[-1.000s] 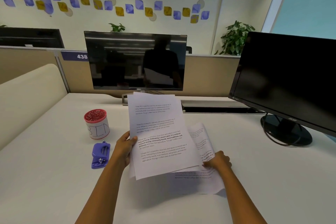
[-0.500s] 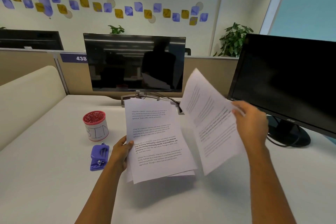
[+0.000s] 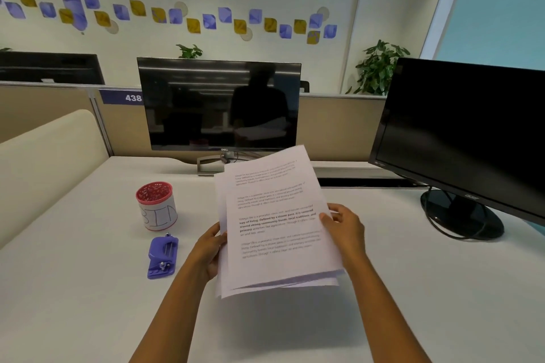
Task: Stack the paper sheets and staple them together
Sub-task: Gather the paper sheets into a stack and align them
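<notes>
Above a white desk (image 3: 88,289), a person holds a loose stack of printed paper sheets (image 3: 274,224), edges uneven, clear of the surface. At the stack's nine o'clock the left hand (image 3: 211,253) pinches its side edge; at three o'clock the right hand (image 3: 343,227) closes thumb-over on the opposite edge. A purple stapler (image 3: 163,256) lies on the desk at nine o'clock, below a red-topped cup (image 3: 156,205). Two dark monitors (image 3: 219,103) stand at twelve and two o'clock.

White paper sheets (image 3: 277,224) with black print, purple stapler (image 3: 163,256), red-topped white cup (image 3: 157,206), white desk (image 3: 73,289)
</notes>
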Demonstrator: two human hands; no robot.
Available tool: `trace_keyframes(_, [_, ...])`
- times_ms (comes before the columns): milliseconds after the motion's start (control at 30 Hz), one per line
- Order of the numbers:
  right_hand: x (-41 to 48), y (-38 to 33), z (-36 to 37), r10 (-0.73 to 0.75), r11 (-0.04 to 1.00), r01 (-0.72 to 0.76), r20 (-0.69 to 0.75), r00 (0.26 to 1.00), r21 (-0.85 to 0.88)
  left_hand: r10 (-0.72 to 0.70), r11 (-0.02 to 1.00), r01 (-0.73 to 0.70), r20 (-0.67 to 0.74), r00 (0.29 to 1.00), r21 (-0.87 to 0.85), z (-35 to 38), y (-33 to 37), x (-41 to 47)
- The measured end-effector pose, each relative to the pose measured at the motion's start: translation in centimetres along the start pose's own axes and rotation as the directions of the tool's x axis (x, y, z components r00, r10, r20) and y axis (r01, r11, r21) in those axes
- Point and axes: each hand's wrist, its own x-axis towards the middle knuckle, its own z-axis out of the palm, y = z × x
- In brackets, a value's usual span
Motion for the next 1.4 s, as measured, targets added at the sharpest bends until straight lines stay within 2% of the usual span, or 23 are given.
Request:
trace_keyframes(100, [-0.2, 1.3, 0.9, 0.001, 1.0, -0.002, -0.02, 1.0, -0.015, -0.048, 0.999, 0.049, 0.027, 0.998, -0.017, -0.6, -0.1, 0.5])
trace_keyframes(167, [0.1, 2.3, 1.1, 0.054, 0.998, -0.055, 0.018, 0.998, 0.015, -0.092, 0.995, 0.094, 0.053, 0.994, -0.042, -0.8, -0.2, 0.7])
trace_keyframes(233, [0.4, 3.4, 1.4, 0.182, 0.972, -0.199, 0.137, 0.974, 0.122, -0.129, 0.99, 0.132, 0.071, 0.989, -0.041, -0.9, -0.4, 0.7])
trace_keyframes(300, [0.6, 4.5, 1.6, 0.283, 0.917, -0.35, 0.307, 0.909, 0.192, -0.168, 0.986, 0.168, 0.059, 0.984, -0.005, -0.9, -0.7, 0.8])
trace_keyframes(367, [0.3, 5.2, 1.9, 0.315, 0.904, -0.402, 0.406, 0.858, 0.147, -0.189, 0.981, 0.189, 0.005, 0.982, 0.048, -0.8, -1.2, 1.1])
trace_keyframes(433, [0.2, 6.1, 2.6, 0.336, 0.908, -0.407, 0.412, 0.847, 0.096, -0.184, 0.975, 0.195, -0.099, 0.978, 0.105, -0.3, -1.7, 1.3])
trace_keyframes(500, [0.1, 6.8, 3.3, 0.35, 0.926, -0.377, 0.384, 0.854, -0.006, -0.139, 0.968, 0.168, -0.158, 0.978, 0.188, 0.1, -2.5, 1.4])
trace_keyframes(567, [0.1, 7.2, 4.0, 0.357, 0.932, -0.354, 0.373, 0.856, -0.081, -0.065, 0.946, 0.106, -0.142, 0.988, 0.307, 0.3, -3.2, 1.7])
trace_keyframes(700, [-0.4, 6.8, 4.4, 0.307, 0.952, -0.283, 0.349, 0.885, -0.117, 0.005, 0.89, 0.047, -0.114, 0.993, 0.453, 0.1, -4.5, 2.5])
trace_keyframes(800, [-0.5, 6.1, 4.2, 0.187, 0.981, -0.167, 0.279, 0.942, -0.093, 0.136, 0.868, -0.06, -0.12, 0.983, 0.492, 1.3, -3.8, 1.8])
trace_keyframes(900, [-0.3, 4.4, 4.0, 0.019, 0.999, -0.024, 0.144, 0.989, 0.033, 0.341, 0.852, -0.255, -0.116, 0.933, 0.457, 2.6, -2.0, 1.0])
trace_keyframes(1033, [0.2, 1.9, 3.3, -0.138, 0.958, 0.131, 0.009, 0.99, 0.254, 0.558, 0.802, -0.519, -0.057, 0.828, 0.296, 4.3, 1.6, -0.3])
trace_keyframes(1133, [0.6, 1.0, 2.5, -0.176, 0.925, 0.153, 0.035, 0.984, 0.347, 0.589, 0.791, -0.564, -0.043, 0.807, 0.237, 4.4, 3.3, -1.1])
trace_keyframes(1267, [0.8, 1.0, 1.5, -0.16, 0.902, 0.095, 0.122, 0.98, 0.421, 0.562, 0.803, -0.544, -0.006, 0.827, 0.243, 3.7, 2.9, -1.0])
trace_keyframes(1400, [0.6, 1.1, 1.3, -0.161, 0.886, 0.068, 0.166, 0.973, 0.459, 0.584, 0.785, -0.573, 0.027, 0.811, 0.236, 3.9, 2.4, -1.0])
